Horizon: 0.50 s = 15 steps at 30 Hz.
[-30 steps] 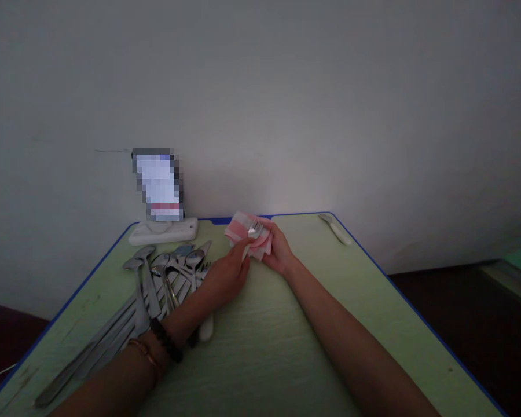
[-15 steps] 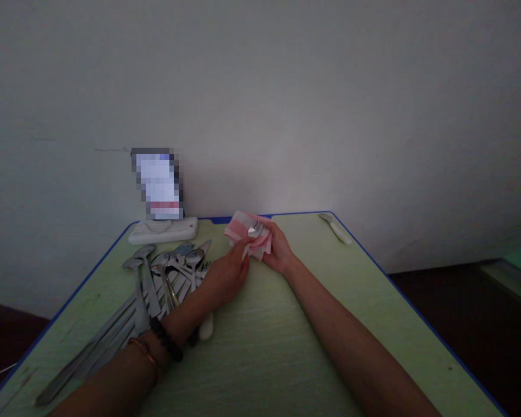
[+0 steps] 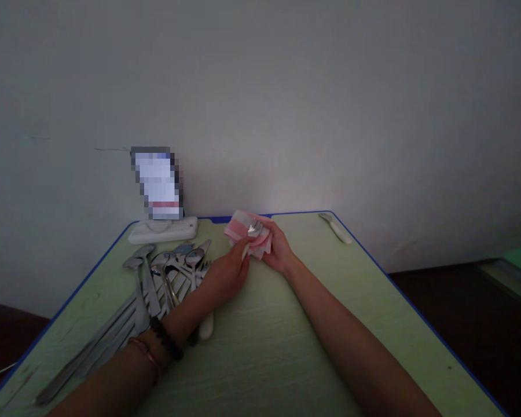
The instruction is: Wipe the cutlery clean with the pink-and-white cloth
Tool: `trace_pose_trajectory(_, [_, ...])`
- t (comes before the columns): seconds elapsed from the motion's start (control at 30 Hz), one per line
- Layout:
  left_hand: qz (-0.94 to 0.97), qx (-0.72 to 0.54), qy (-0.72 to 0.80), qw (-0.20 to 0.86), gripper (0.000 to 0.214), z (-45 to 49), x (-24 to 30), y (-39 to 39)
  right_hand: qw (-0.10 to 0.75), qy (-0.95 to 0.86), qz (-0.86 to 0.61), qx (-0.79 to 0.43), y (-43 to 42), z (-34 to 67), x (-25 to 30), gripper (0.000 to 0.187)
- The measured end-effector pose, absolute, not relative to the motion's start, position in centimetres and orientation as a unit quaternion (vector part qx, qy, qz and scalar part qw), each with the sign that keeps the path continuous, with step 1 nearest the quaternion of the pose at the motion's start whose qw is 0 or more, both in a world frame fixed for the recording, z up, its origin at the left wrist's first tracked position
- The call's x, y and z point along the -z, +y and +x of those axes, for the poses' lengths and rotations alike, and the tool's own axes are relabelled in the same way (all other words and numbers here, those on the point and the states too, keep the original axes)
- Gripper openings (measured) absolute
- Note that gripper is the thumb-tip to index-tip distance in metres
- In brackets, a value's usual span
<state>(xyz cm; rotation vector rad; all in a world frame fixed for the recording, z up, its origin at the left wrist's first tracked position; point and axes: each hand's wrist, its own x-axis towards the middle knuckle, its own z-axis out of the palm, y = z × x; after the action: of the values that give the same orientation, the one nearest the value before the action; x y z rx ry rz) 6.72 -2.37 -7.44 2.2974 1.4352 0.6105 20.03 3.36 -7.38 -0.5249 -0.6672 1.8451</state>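
A small fork (image 3: 255,227) with a pale handle is held over the far middle of the table. My left hand (image 3: 226,273) is closed around its handle, which the fingers mostly hide. Behind the fork's metal head lies a pink-and-white striped cloth (image 3: 239,222), bunched and folded. My right hand (image 3: 279,249) grips this cloth from the right, its thumb close to the fork's tines. Beneath and left of my left forearm spreads a pile of spoons, forks and knives (image 3: 169,278), partly covered by the arm.
A white-handled piece of cutlery (image 3: 336,227) lies near the far right corner of the green table (image 3: 260,359). At the far left, a phone with a blurred screen (image 3: 158,184) leans upright behind a white power strip (image 3: 164,230). A grey wall (image 3: 286,104) rises behind the table.
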Motion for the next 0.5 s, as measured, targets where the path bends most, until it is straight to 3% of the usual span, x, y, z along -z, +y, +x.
trace_pose_trajectory(0.5, [0.812, -0.223, 0.507, 0.184, 0.040, 6.83, 7.16, -2.48, 0.529, -0.277, -0.199, -0.777, 3.27, 20.00, 7.33, 0.032])
